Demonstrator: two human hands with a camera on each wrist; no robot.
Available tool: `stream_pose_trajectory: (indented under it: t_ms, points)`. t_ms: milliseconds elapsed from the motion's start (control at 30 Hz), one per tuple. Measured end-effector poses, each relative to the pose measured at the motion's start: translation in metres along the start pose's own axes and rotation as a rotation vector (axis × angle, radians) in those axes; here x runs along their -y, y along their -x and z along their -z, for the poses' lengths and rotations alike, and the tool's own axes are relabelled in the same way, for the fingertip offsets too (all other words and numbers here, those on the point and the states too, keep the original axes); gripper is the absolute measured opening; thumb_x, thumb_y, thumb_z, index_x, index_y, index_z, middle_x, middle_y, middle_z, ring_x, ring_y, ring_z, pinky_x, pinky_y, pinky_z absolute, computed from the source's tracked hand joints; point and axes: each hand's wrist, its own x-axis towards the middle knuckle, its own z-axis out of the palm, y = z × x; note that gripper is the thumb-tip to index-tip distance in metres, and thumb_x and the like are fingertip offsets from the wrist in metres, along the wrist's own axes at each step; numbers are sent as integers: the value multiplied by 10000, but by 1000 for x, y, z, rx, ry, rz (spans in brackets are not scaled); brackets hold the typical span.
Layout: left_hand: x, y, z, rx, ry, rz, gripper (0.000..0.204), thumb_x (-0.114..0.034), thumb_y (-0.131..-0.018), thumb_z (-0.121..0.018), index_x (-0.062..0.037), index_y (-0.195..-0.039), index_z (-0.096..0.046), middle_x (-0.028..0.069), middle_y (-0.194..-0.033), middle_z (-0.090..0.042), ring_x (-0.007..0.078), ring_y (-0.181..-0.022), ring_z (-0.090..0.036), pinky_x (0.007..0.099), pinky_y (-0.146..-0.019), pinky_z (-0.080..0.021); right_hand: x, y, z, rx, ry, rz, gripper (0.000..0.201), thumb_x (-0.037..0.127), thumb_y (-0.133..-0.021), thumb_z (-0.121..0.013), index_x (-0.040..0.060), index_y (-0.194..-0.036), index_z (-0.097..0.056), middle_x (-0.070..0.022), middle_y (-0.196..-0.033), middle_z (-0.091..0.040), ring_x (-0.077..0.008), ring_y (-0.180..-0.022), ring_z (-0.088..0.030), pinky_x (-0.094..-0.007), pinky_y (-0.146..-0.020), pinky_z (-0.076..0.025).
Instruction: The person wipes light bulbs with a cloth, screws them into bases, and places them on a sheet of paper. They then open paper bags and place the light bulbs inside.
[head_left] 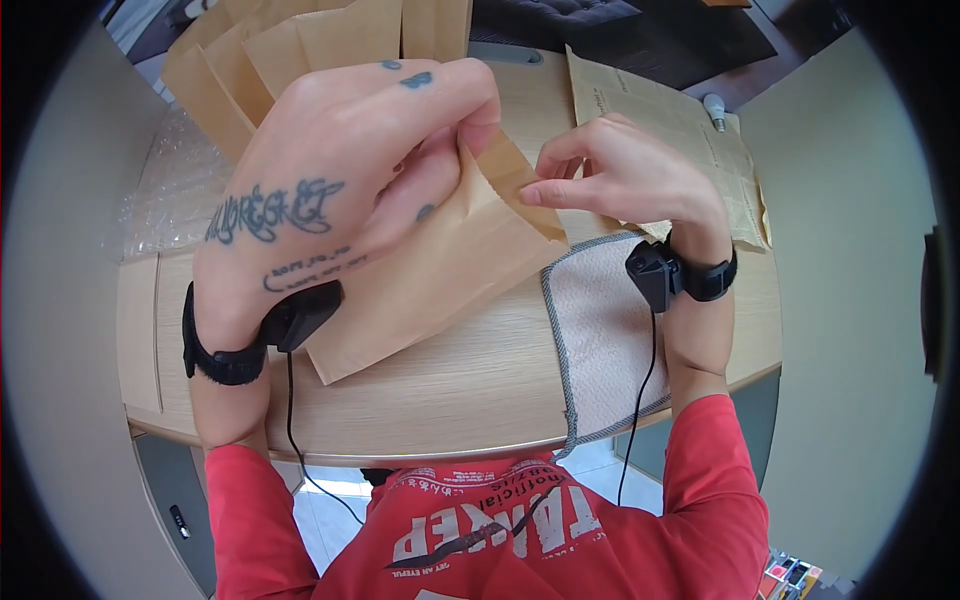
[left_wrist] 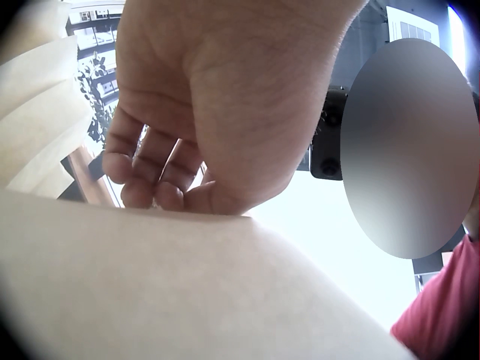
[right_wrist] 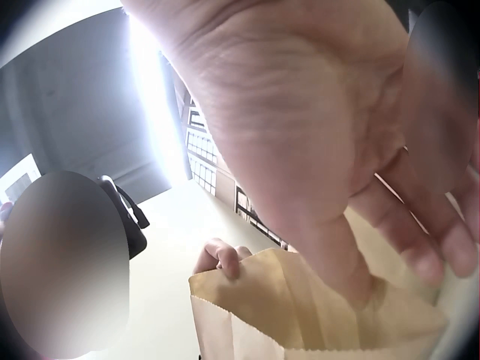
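Observation:
A brown kraft paper bag [head_left: 420, 290] lies slanted over the wooden table, its mouth towards the right hand. The left hand [head_left: 345, 150] pinches the bag's upper edge between thumb and fingers. In the right wrist view, fingers of that left hand [right_wrist: 217, 257] hook over the far corner of the zigzag-cut mouth. The right hand [head_left: 630, 180] is at the opening, thumb and index finger spread apart. Its thumb [right_wrist: 349, 262] reaches down at the bag's rim, with the other fingers loosely extended beside it. The bag's lower inside is hidden.
Large folded brown paper bags [head_left: 325, 50] stand at the back left, beside clear bubble wrap [head_left: 165, 195]. A printed brown paper sheet [head_left: 650, 110] lies back right, with a white light bulb [head_left: 715, 112] by its edge. A pale cloth with grey trim [head_left: 605, 335] lies near the front edge.

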Motion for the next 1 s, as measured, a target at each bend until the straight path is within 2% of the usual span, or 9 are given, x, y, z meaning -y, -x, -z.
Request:
stream_pose_trajectory:
  t_ms: [67, 267, 333, 467, 600, 700, 800, 1000]
  points:
    - [0, 0, 1, 11, -7, 0, 202, 138, -770, -517, -21, -881, -576, 58, -739, -577, 183, -630, -571, 271, -561, -457, 0, -3, 1, 3, -11, 23, 380, 347, -874, -685, -26, -799, -698, -100, -585, -588, -177, -501, -503, -341, -502, -418]
    - [-8, 0, 12, -4, -5, 18, 219, 156, -737, -523, -8, -871, -577, 61, -740, -579, 187, -630, -568, 266, -570, -455, -1, 7, 7, -258, -204, 37, 312, 241, -895, -641, -41, -761, -637, -41, -581, -511, -97, -540, -476, -290, -520, -391]
    - [-12, 1, 18, -9, 8, 13, 232, 159, -708, -534, -3, -865, -586, 66, -737, -579, 201, -634, -571, 271, -569, -454, 0, 12, 8, -411, -276, 111, 294, 220, -901, -641, -43, -770, -628, -18, -596, -506, -63, -568, -464, -263, -524, -384]
    - [-13, -1, 24, -49, -2, -162, 265, 147, -625, -537, -1, -835, -602, 71, -700, -563, 223, -606, -554, 290, -539, -435, 8, 27, 12, -633, -369, 166, 255, 186, -908, -654, -46, -803, -636, 15, -624, -529, -28, -619, -467, -223, -546, -390]
    - [-14, 1, 22, -24, 4, -192, 270, 113, -560, -540, -4, -792, -611, 72, -671, -541, 230, -567, -523, 300, -511, -407, 13, 38, 14, -713, -459, 214, 215, 153, -903, -665, -39, -808, -643, 6, -657, -590, -22, -631, -504, -211, -559, -412]
    - [-13, 2, 20, -16, 7, -190, 258, 90, -540, -548, -9, -769, -612, 71, -665, -527, 234, -557, -510, 308, -501, -396, 14, 41, 13, -772, -380, 204, 220, 155, -898, -664, -38, -794, -643, 0, -649, -601, -30, -613, -514, -209, -551, -413]
    - [-13, 2, 21, 11, 0, -191, 255, 81, -534, -556, -17, -762, -613, 68, -666, -519, 236, -562, -507, 315, -497, -392, 19, 45, 15, -757, -273, 177, 228, 160, -893, -661, -36, -779, -643, -3, -631, -593, -39, -602, -523, -210, -548, -417]
    - [-18, 2, 24, 62, -2, -122, 276, 85, -554, -568, -34, -796, -624, 71, -687, -536, 237, -580, -525, 317, -516, -408, 19, 43, 15, -750, -299, 176, 227, 158, -889, -656, -35, -772, -634, -5, -614, -569, -38, -588, -494, -221, -535, -405]
